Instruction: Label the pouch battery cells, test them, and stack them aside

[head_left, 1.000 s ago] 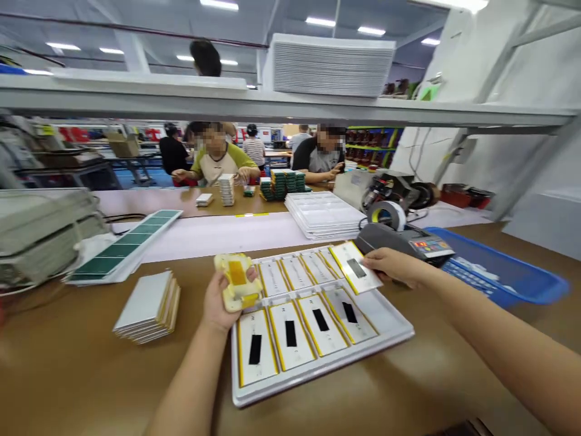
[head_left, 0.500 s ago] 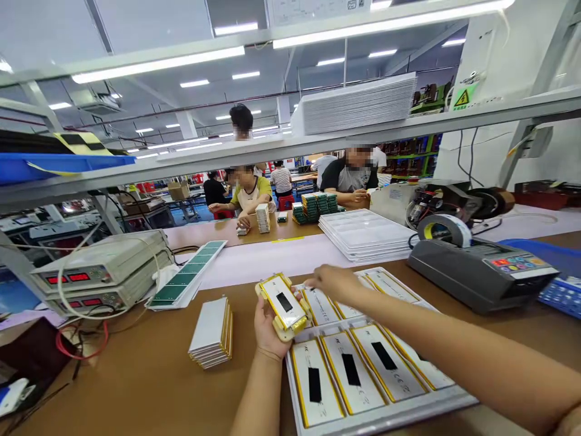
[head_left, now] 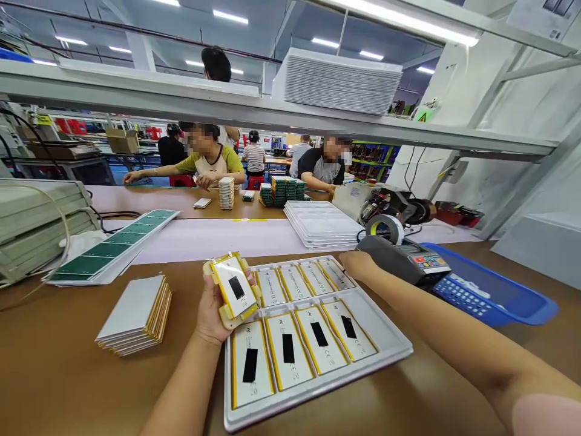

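Note:
My left hand [head_left: 213, 309] is closed around a pale yellow holder [head_left: 227, 316] in which a flat pouch battery [head_left: 233, 284] lies. The battery is white with yellow edges and has a black tape piece [head_left: 236, 287] on its face. Below and right of it, a white plastic tray [head_left: 385, 342] carries two rows of similar batteries; those in the near row bear black strips. My right hand [head_left: 359, 265] is at the tray's far right corner, beside the front end of a grey tape dispenser [head_left: 399, 260]. Its fingers are mostly hidden.
A stack of batteries [head_left: 136, 312] stands on the brown table at left, before green boards [head_left: 113, 245]. White trays [head_left: 322, 221] are piled at the back. A blue basket [head_left: 521, 306] sits right of the dispenser. Across the bench, people work near stacked parts; a shelf crosses above.
My right hand has moved away from the held battery, rightward to the tape dispenser. The view has turned to the right. My left hand still holds the battery in its holder.

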The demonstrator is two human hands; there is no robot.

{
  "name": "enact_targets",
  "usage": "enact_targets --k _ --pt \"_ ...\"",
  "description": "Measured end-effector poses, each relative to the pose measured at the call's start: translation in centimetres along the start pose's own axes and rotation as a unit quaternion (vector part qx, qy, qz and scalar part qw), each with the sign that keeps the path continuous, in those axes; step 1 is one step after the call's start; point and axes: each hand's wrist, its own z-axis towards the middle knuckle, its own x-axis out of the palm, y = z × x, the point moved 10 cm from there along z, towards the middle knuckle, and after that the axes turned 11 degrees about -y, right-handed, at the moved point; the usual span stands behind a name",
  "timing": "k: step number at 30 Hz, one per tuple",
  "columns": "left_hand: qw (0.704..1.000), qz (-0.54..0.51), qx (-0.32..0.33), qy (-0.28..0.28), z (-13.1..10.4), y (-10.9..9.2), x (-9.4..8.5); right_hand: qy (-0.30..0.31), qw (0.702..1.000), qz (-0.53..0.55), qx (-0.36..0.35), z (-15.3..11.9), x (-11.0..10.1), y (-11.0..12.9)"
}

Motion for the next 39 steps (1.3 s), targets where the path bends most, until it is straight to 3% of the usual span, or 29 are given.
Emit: enact_targets --k 6,11,14,16,18,20,23,25,27,29,31,34,36,39 --pt "0.999 -0.022 -0.030 -0.017 0.0 0.7 -0.4 0.036 0.995 0.095 0.008 0.3 1.9 -1.2" --pt "0.998 -0.049 -0.041 -0.008 -0.4 1.1 0.0 0.076 0.986 0.149 0.010 0.0 3.1 -0.8" --pt "0.998 -0.054 -0.032 -0.014 -0.4 1.1 -0.5 0.098 0.982 0.157 0.025 0.5 2.3 -0.5" --pt "0.997 -0.058 -0.035 -0.025 -0.3 1.3 -1.1 0.086 0.984 0.155 0.029 1.1 0.7 0.3" --pt "0.996 -0.063 -0.048 -0.028 -0.2 1.6 -1.4 0.055 0.985 0.165 0.011 1.6 -1.6 2.9" --pt "0.995 -0.071 -0.059 -0.022 -0.2 1.9 -1.5 0.032 0.973 0.224 -0.039 1.1 -3.8 7.8" --pt "0.995 -0.082 -0.065 -0.002 -0.3 1.9 -1.1 0.057 0.903 0.408 -0.122 -1.1 -6.4 17.4" --pt "0.994 -0.084 -0.066 0.007 -0.5 1.8 -0.9 0.072 0.883 0.442 -0.143 -2.6 -7.4 22.4" --pt "0.995 -0.084 -0.054 -0.002 -0.6 1.5 -1.1 0.072 0.892 0.418 -0.154 -3.7 -8.0 25.6" --pt "0.995 -0.088 -0.039 -0.017 -0.6 1.0 -1.4 0.049 0.910 0.379 -0.160 -4.4 -8.6 26.7" --pt "0.995 -0.092 -0.034 -0.018 -0.6 0.8 -1.5 -0.003 0.930 0.327 -0.168 -5.0 -9.5 26.0" --pt "0.995 -0.086 -0.042 0.005 -0.7 0.7 -1.0 -0.074 0.949 0.252 -0.175 -6.0 -10.3 22.5" --pt "0.996 -0.080 -0.039 0.012 -0.8 0.5 -0.6 -0.070 0.956 0.229 -0.168 -6.5 -9.2 19.1" --pt "0.998 -0.066 -0.021 -0.003 -0.8 0.0 -0.6 -0.016 0.978 0.164 -0.129 -7.1 -6.0 12.6"
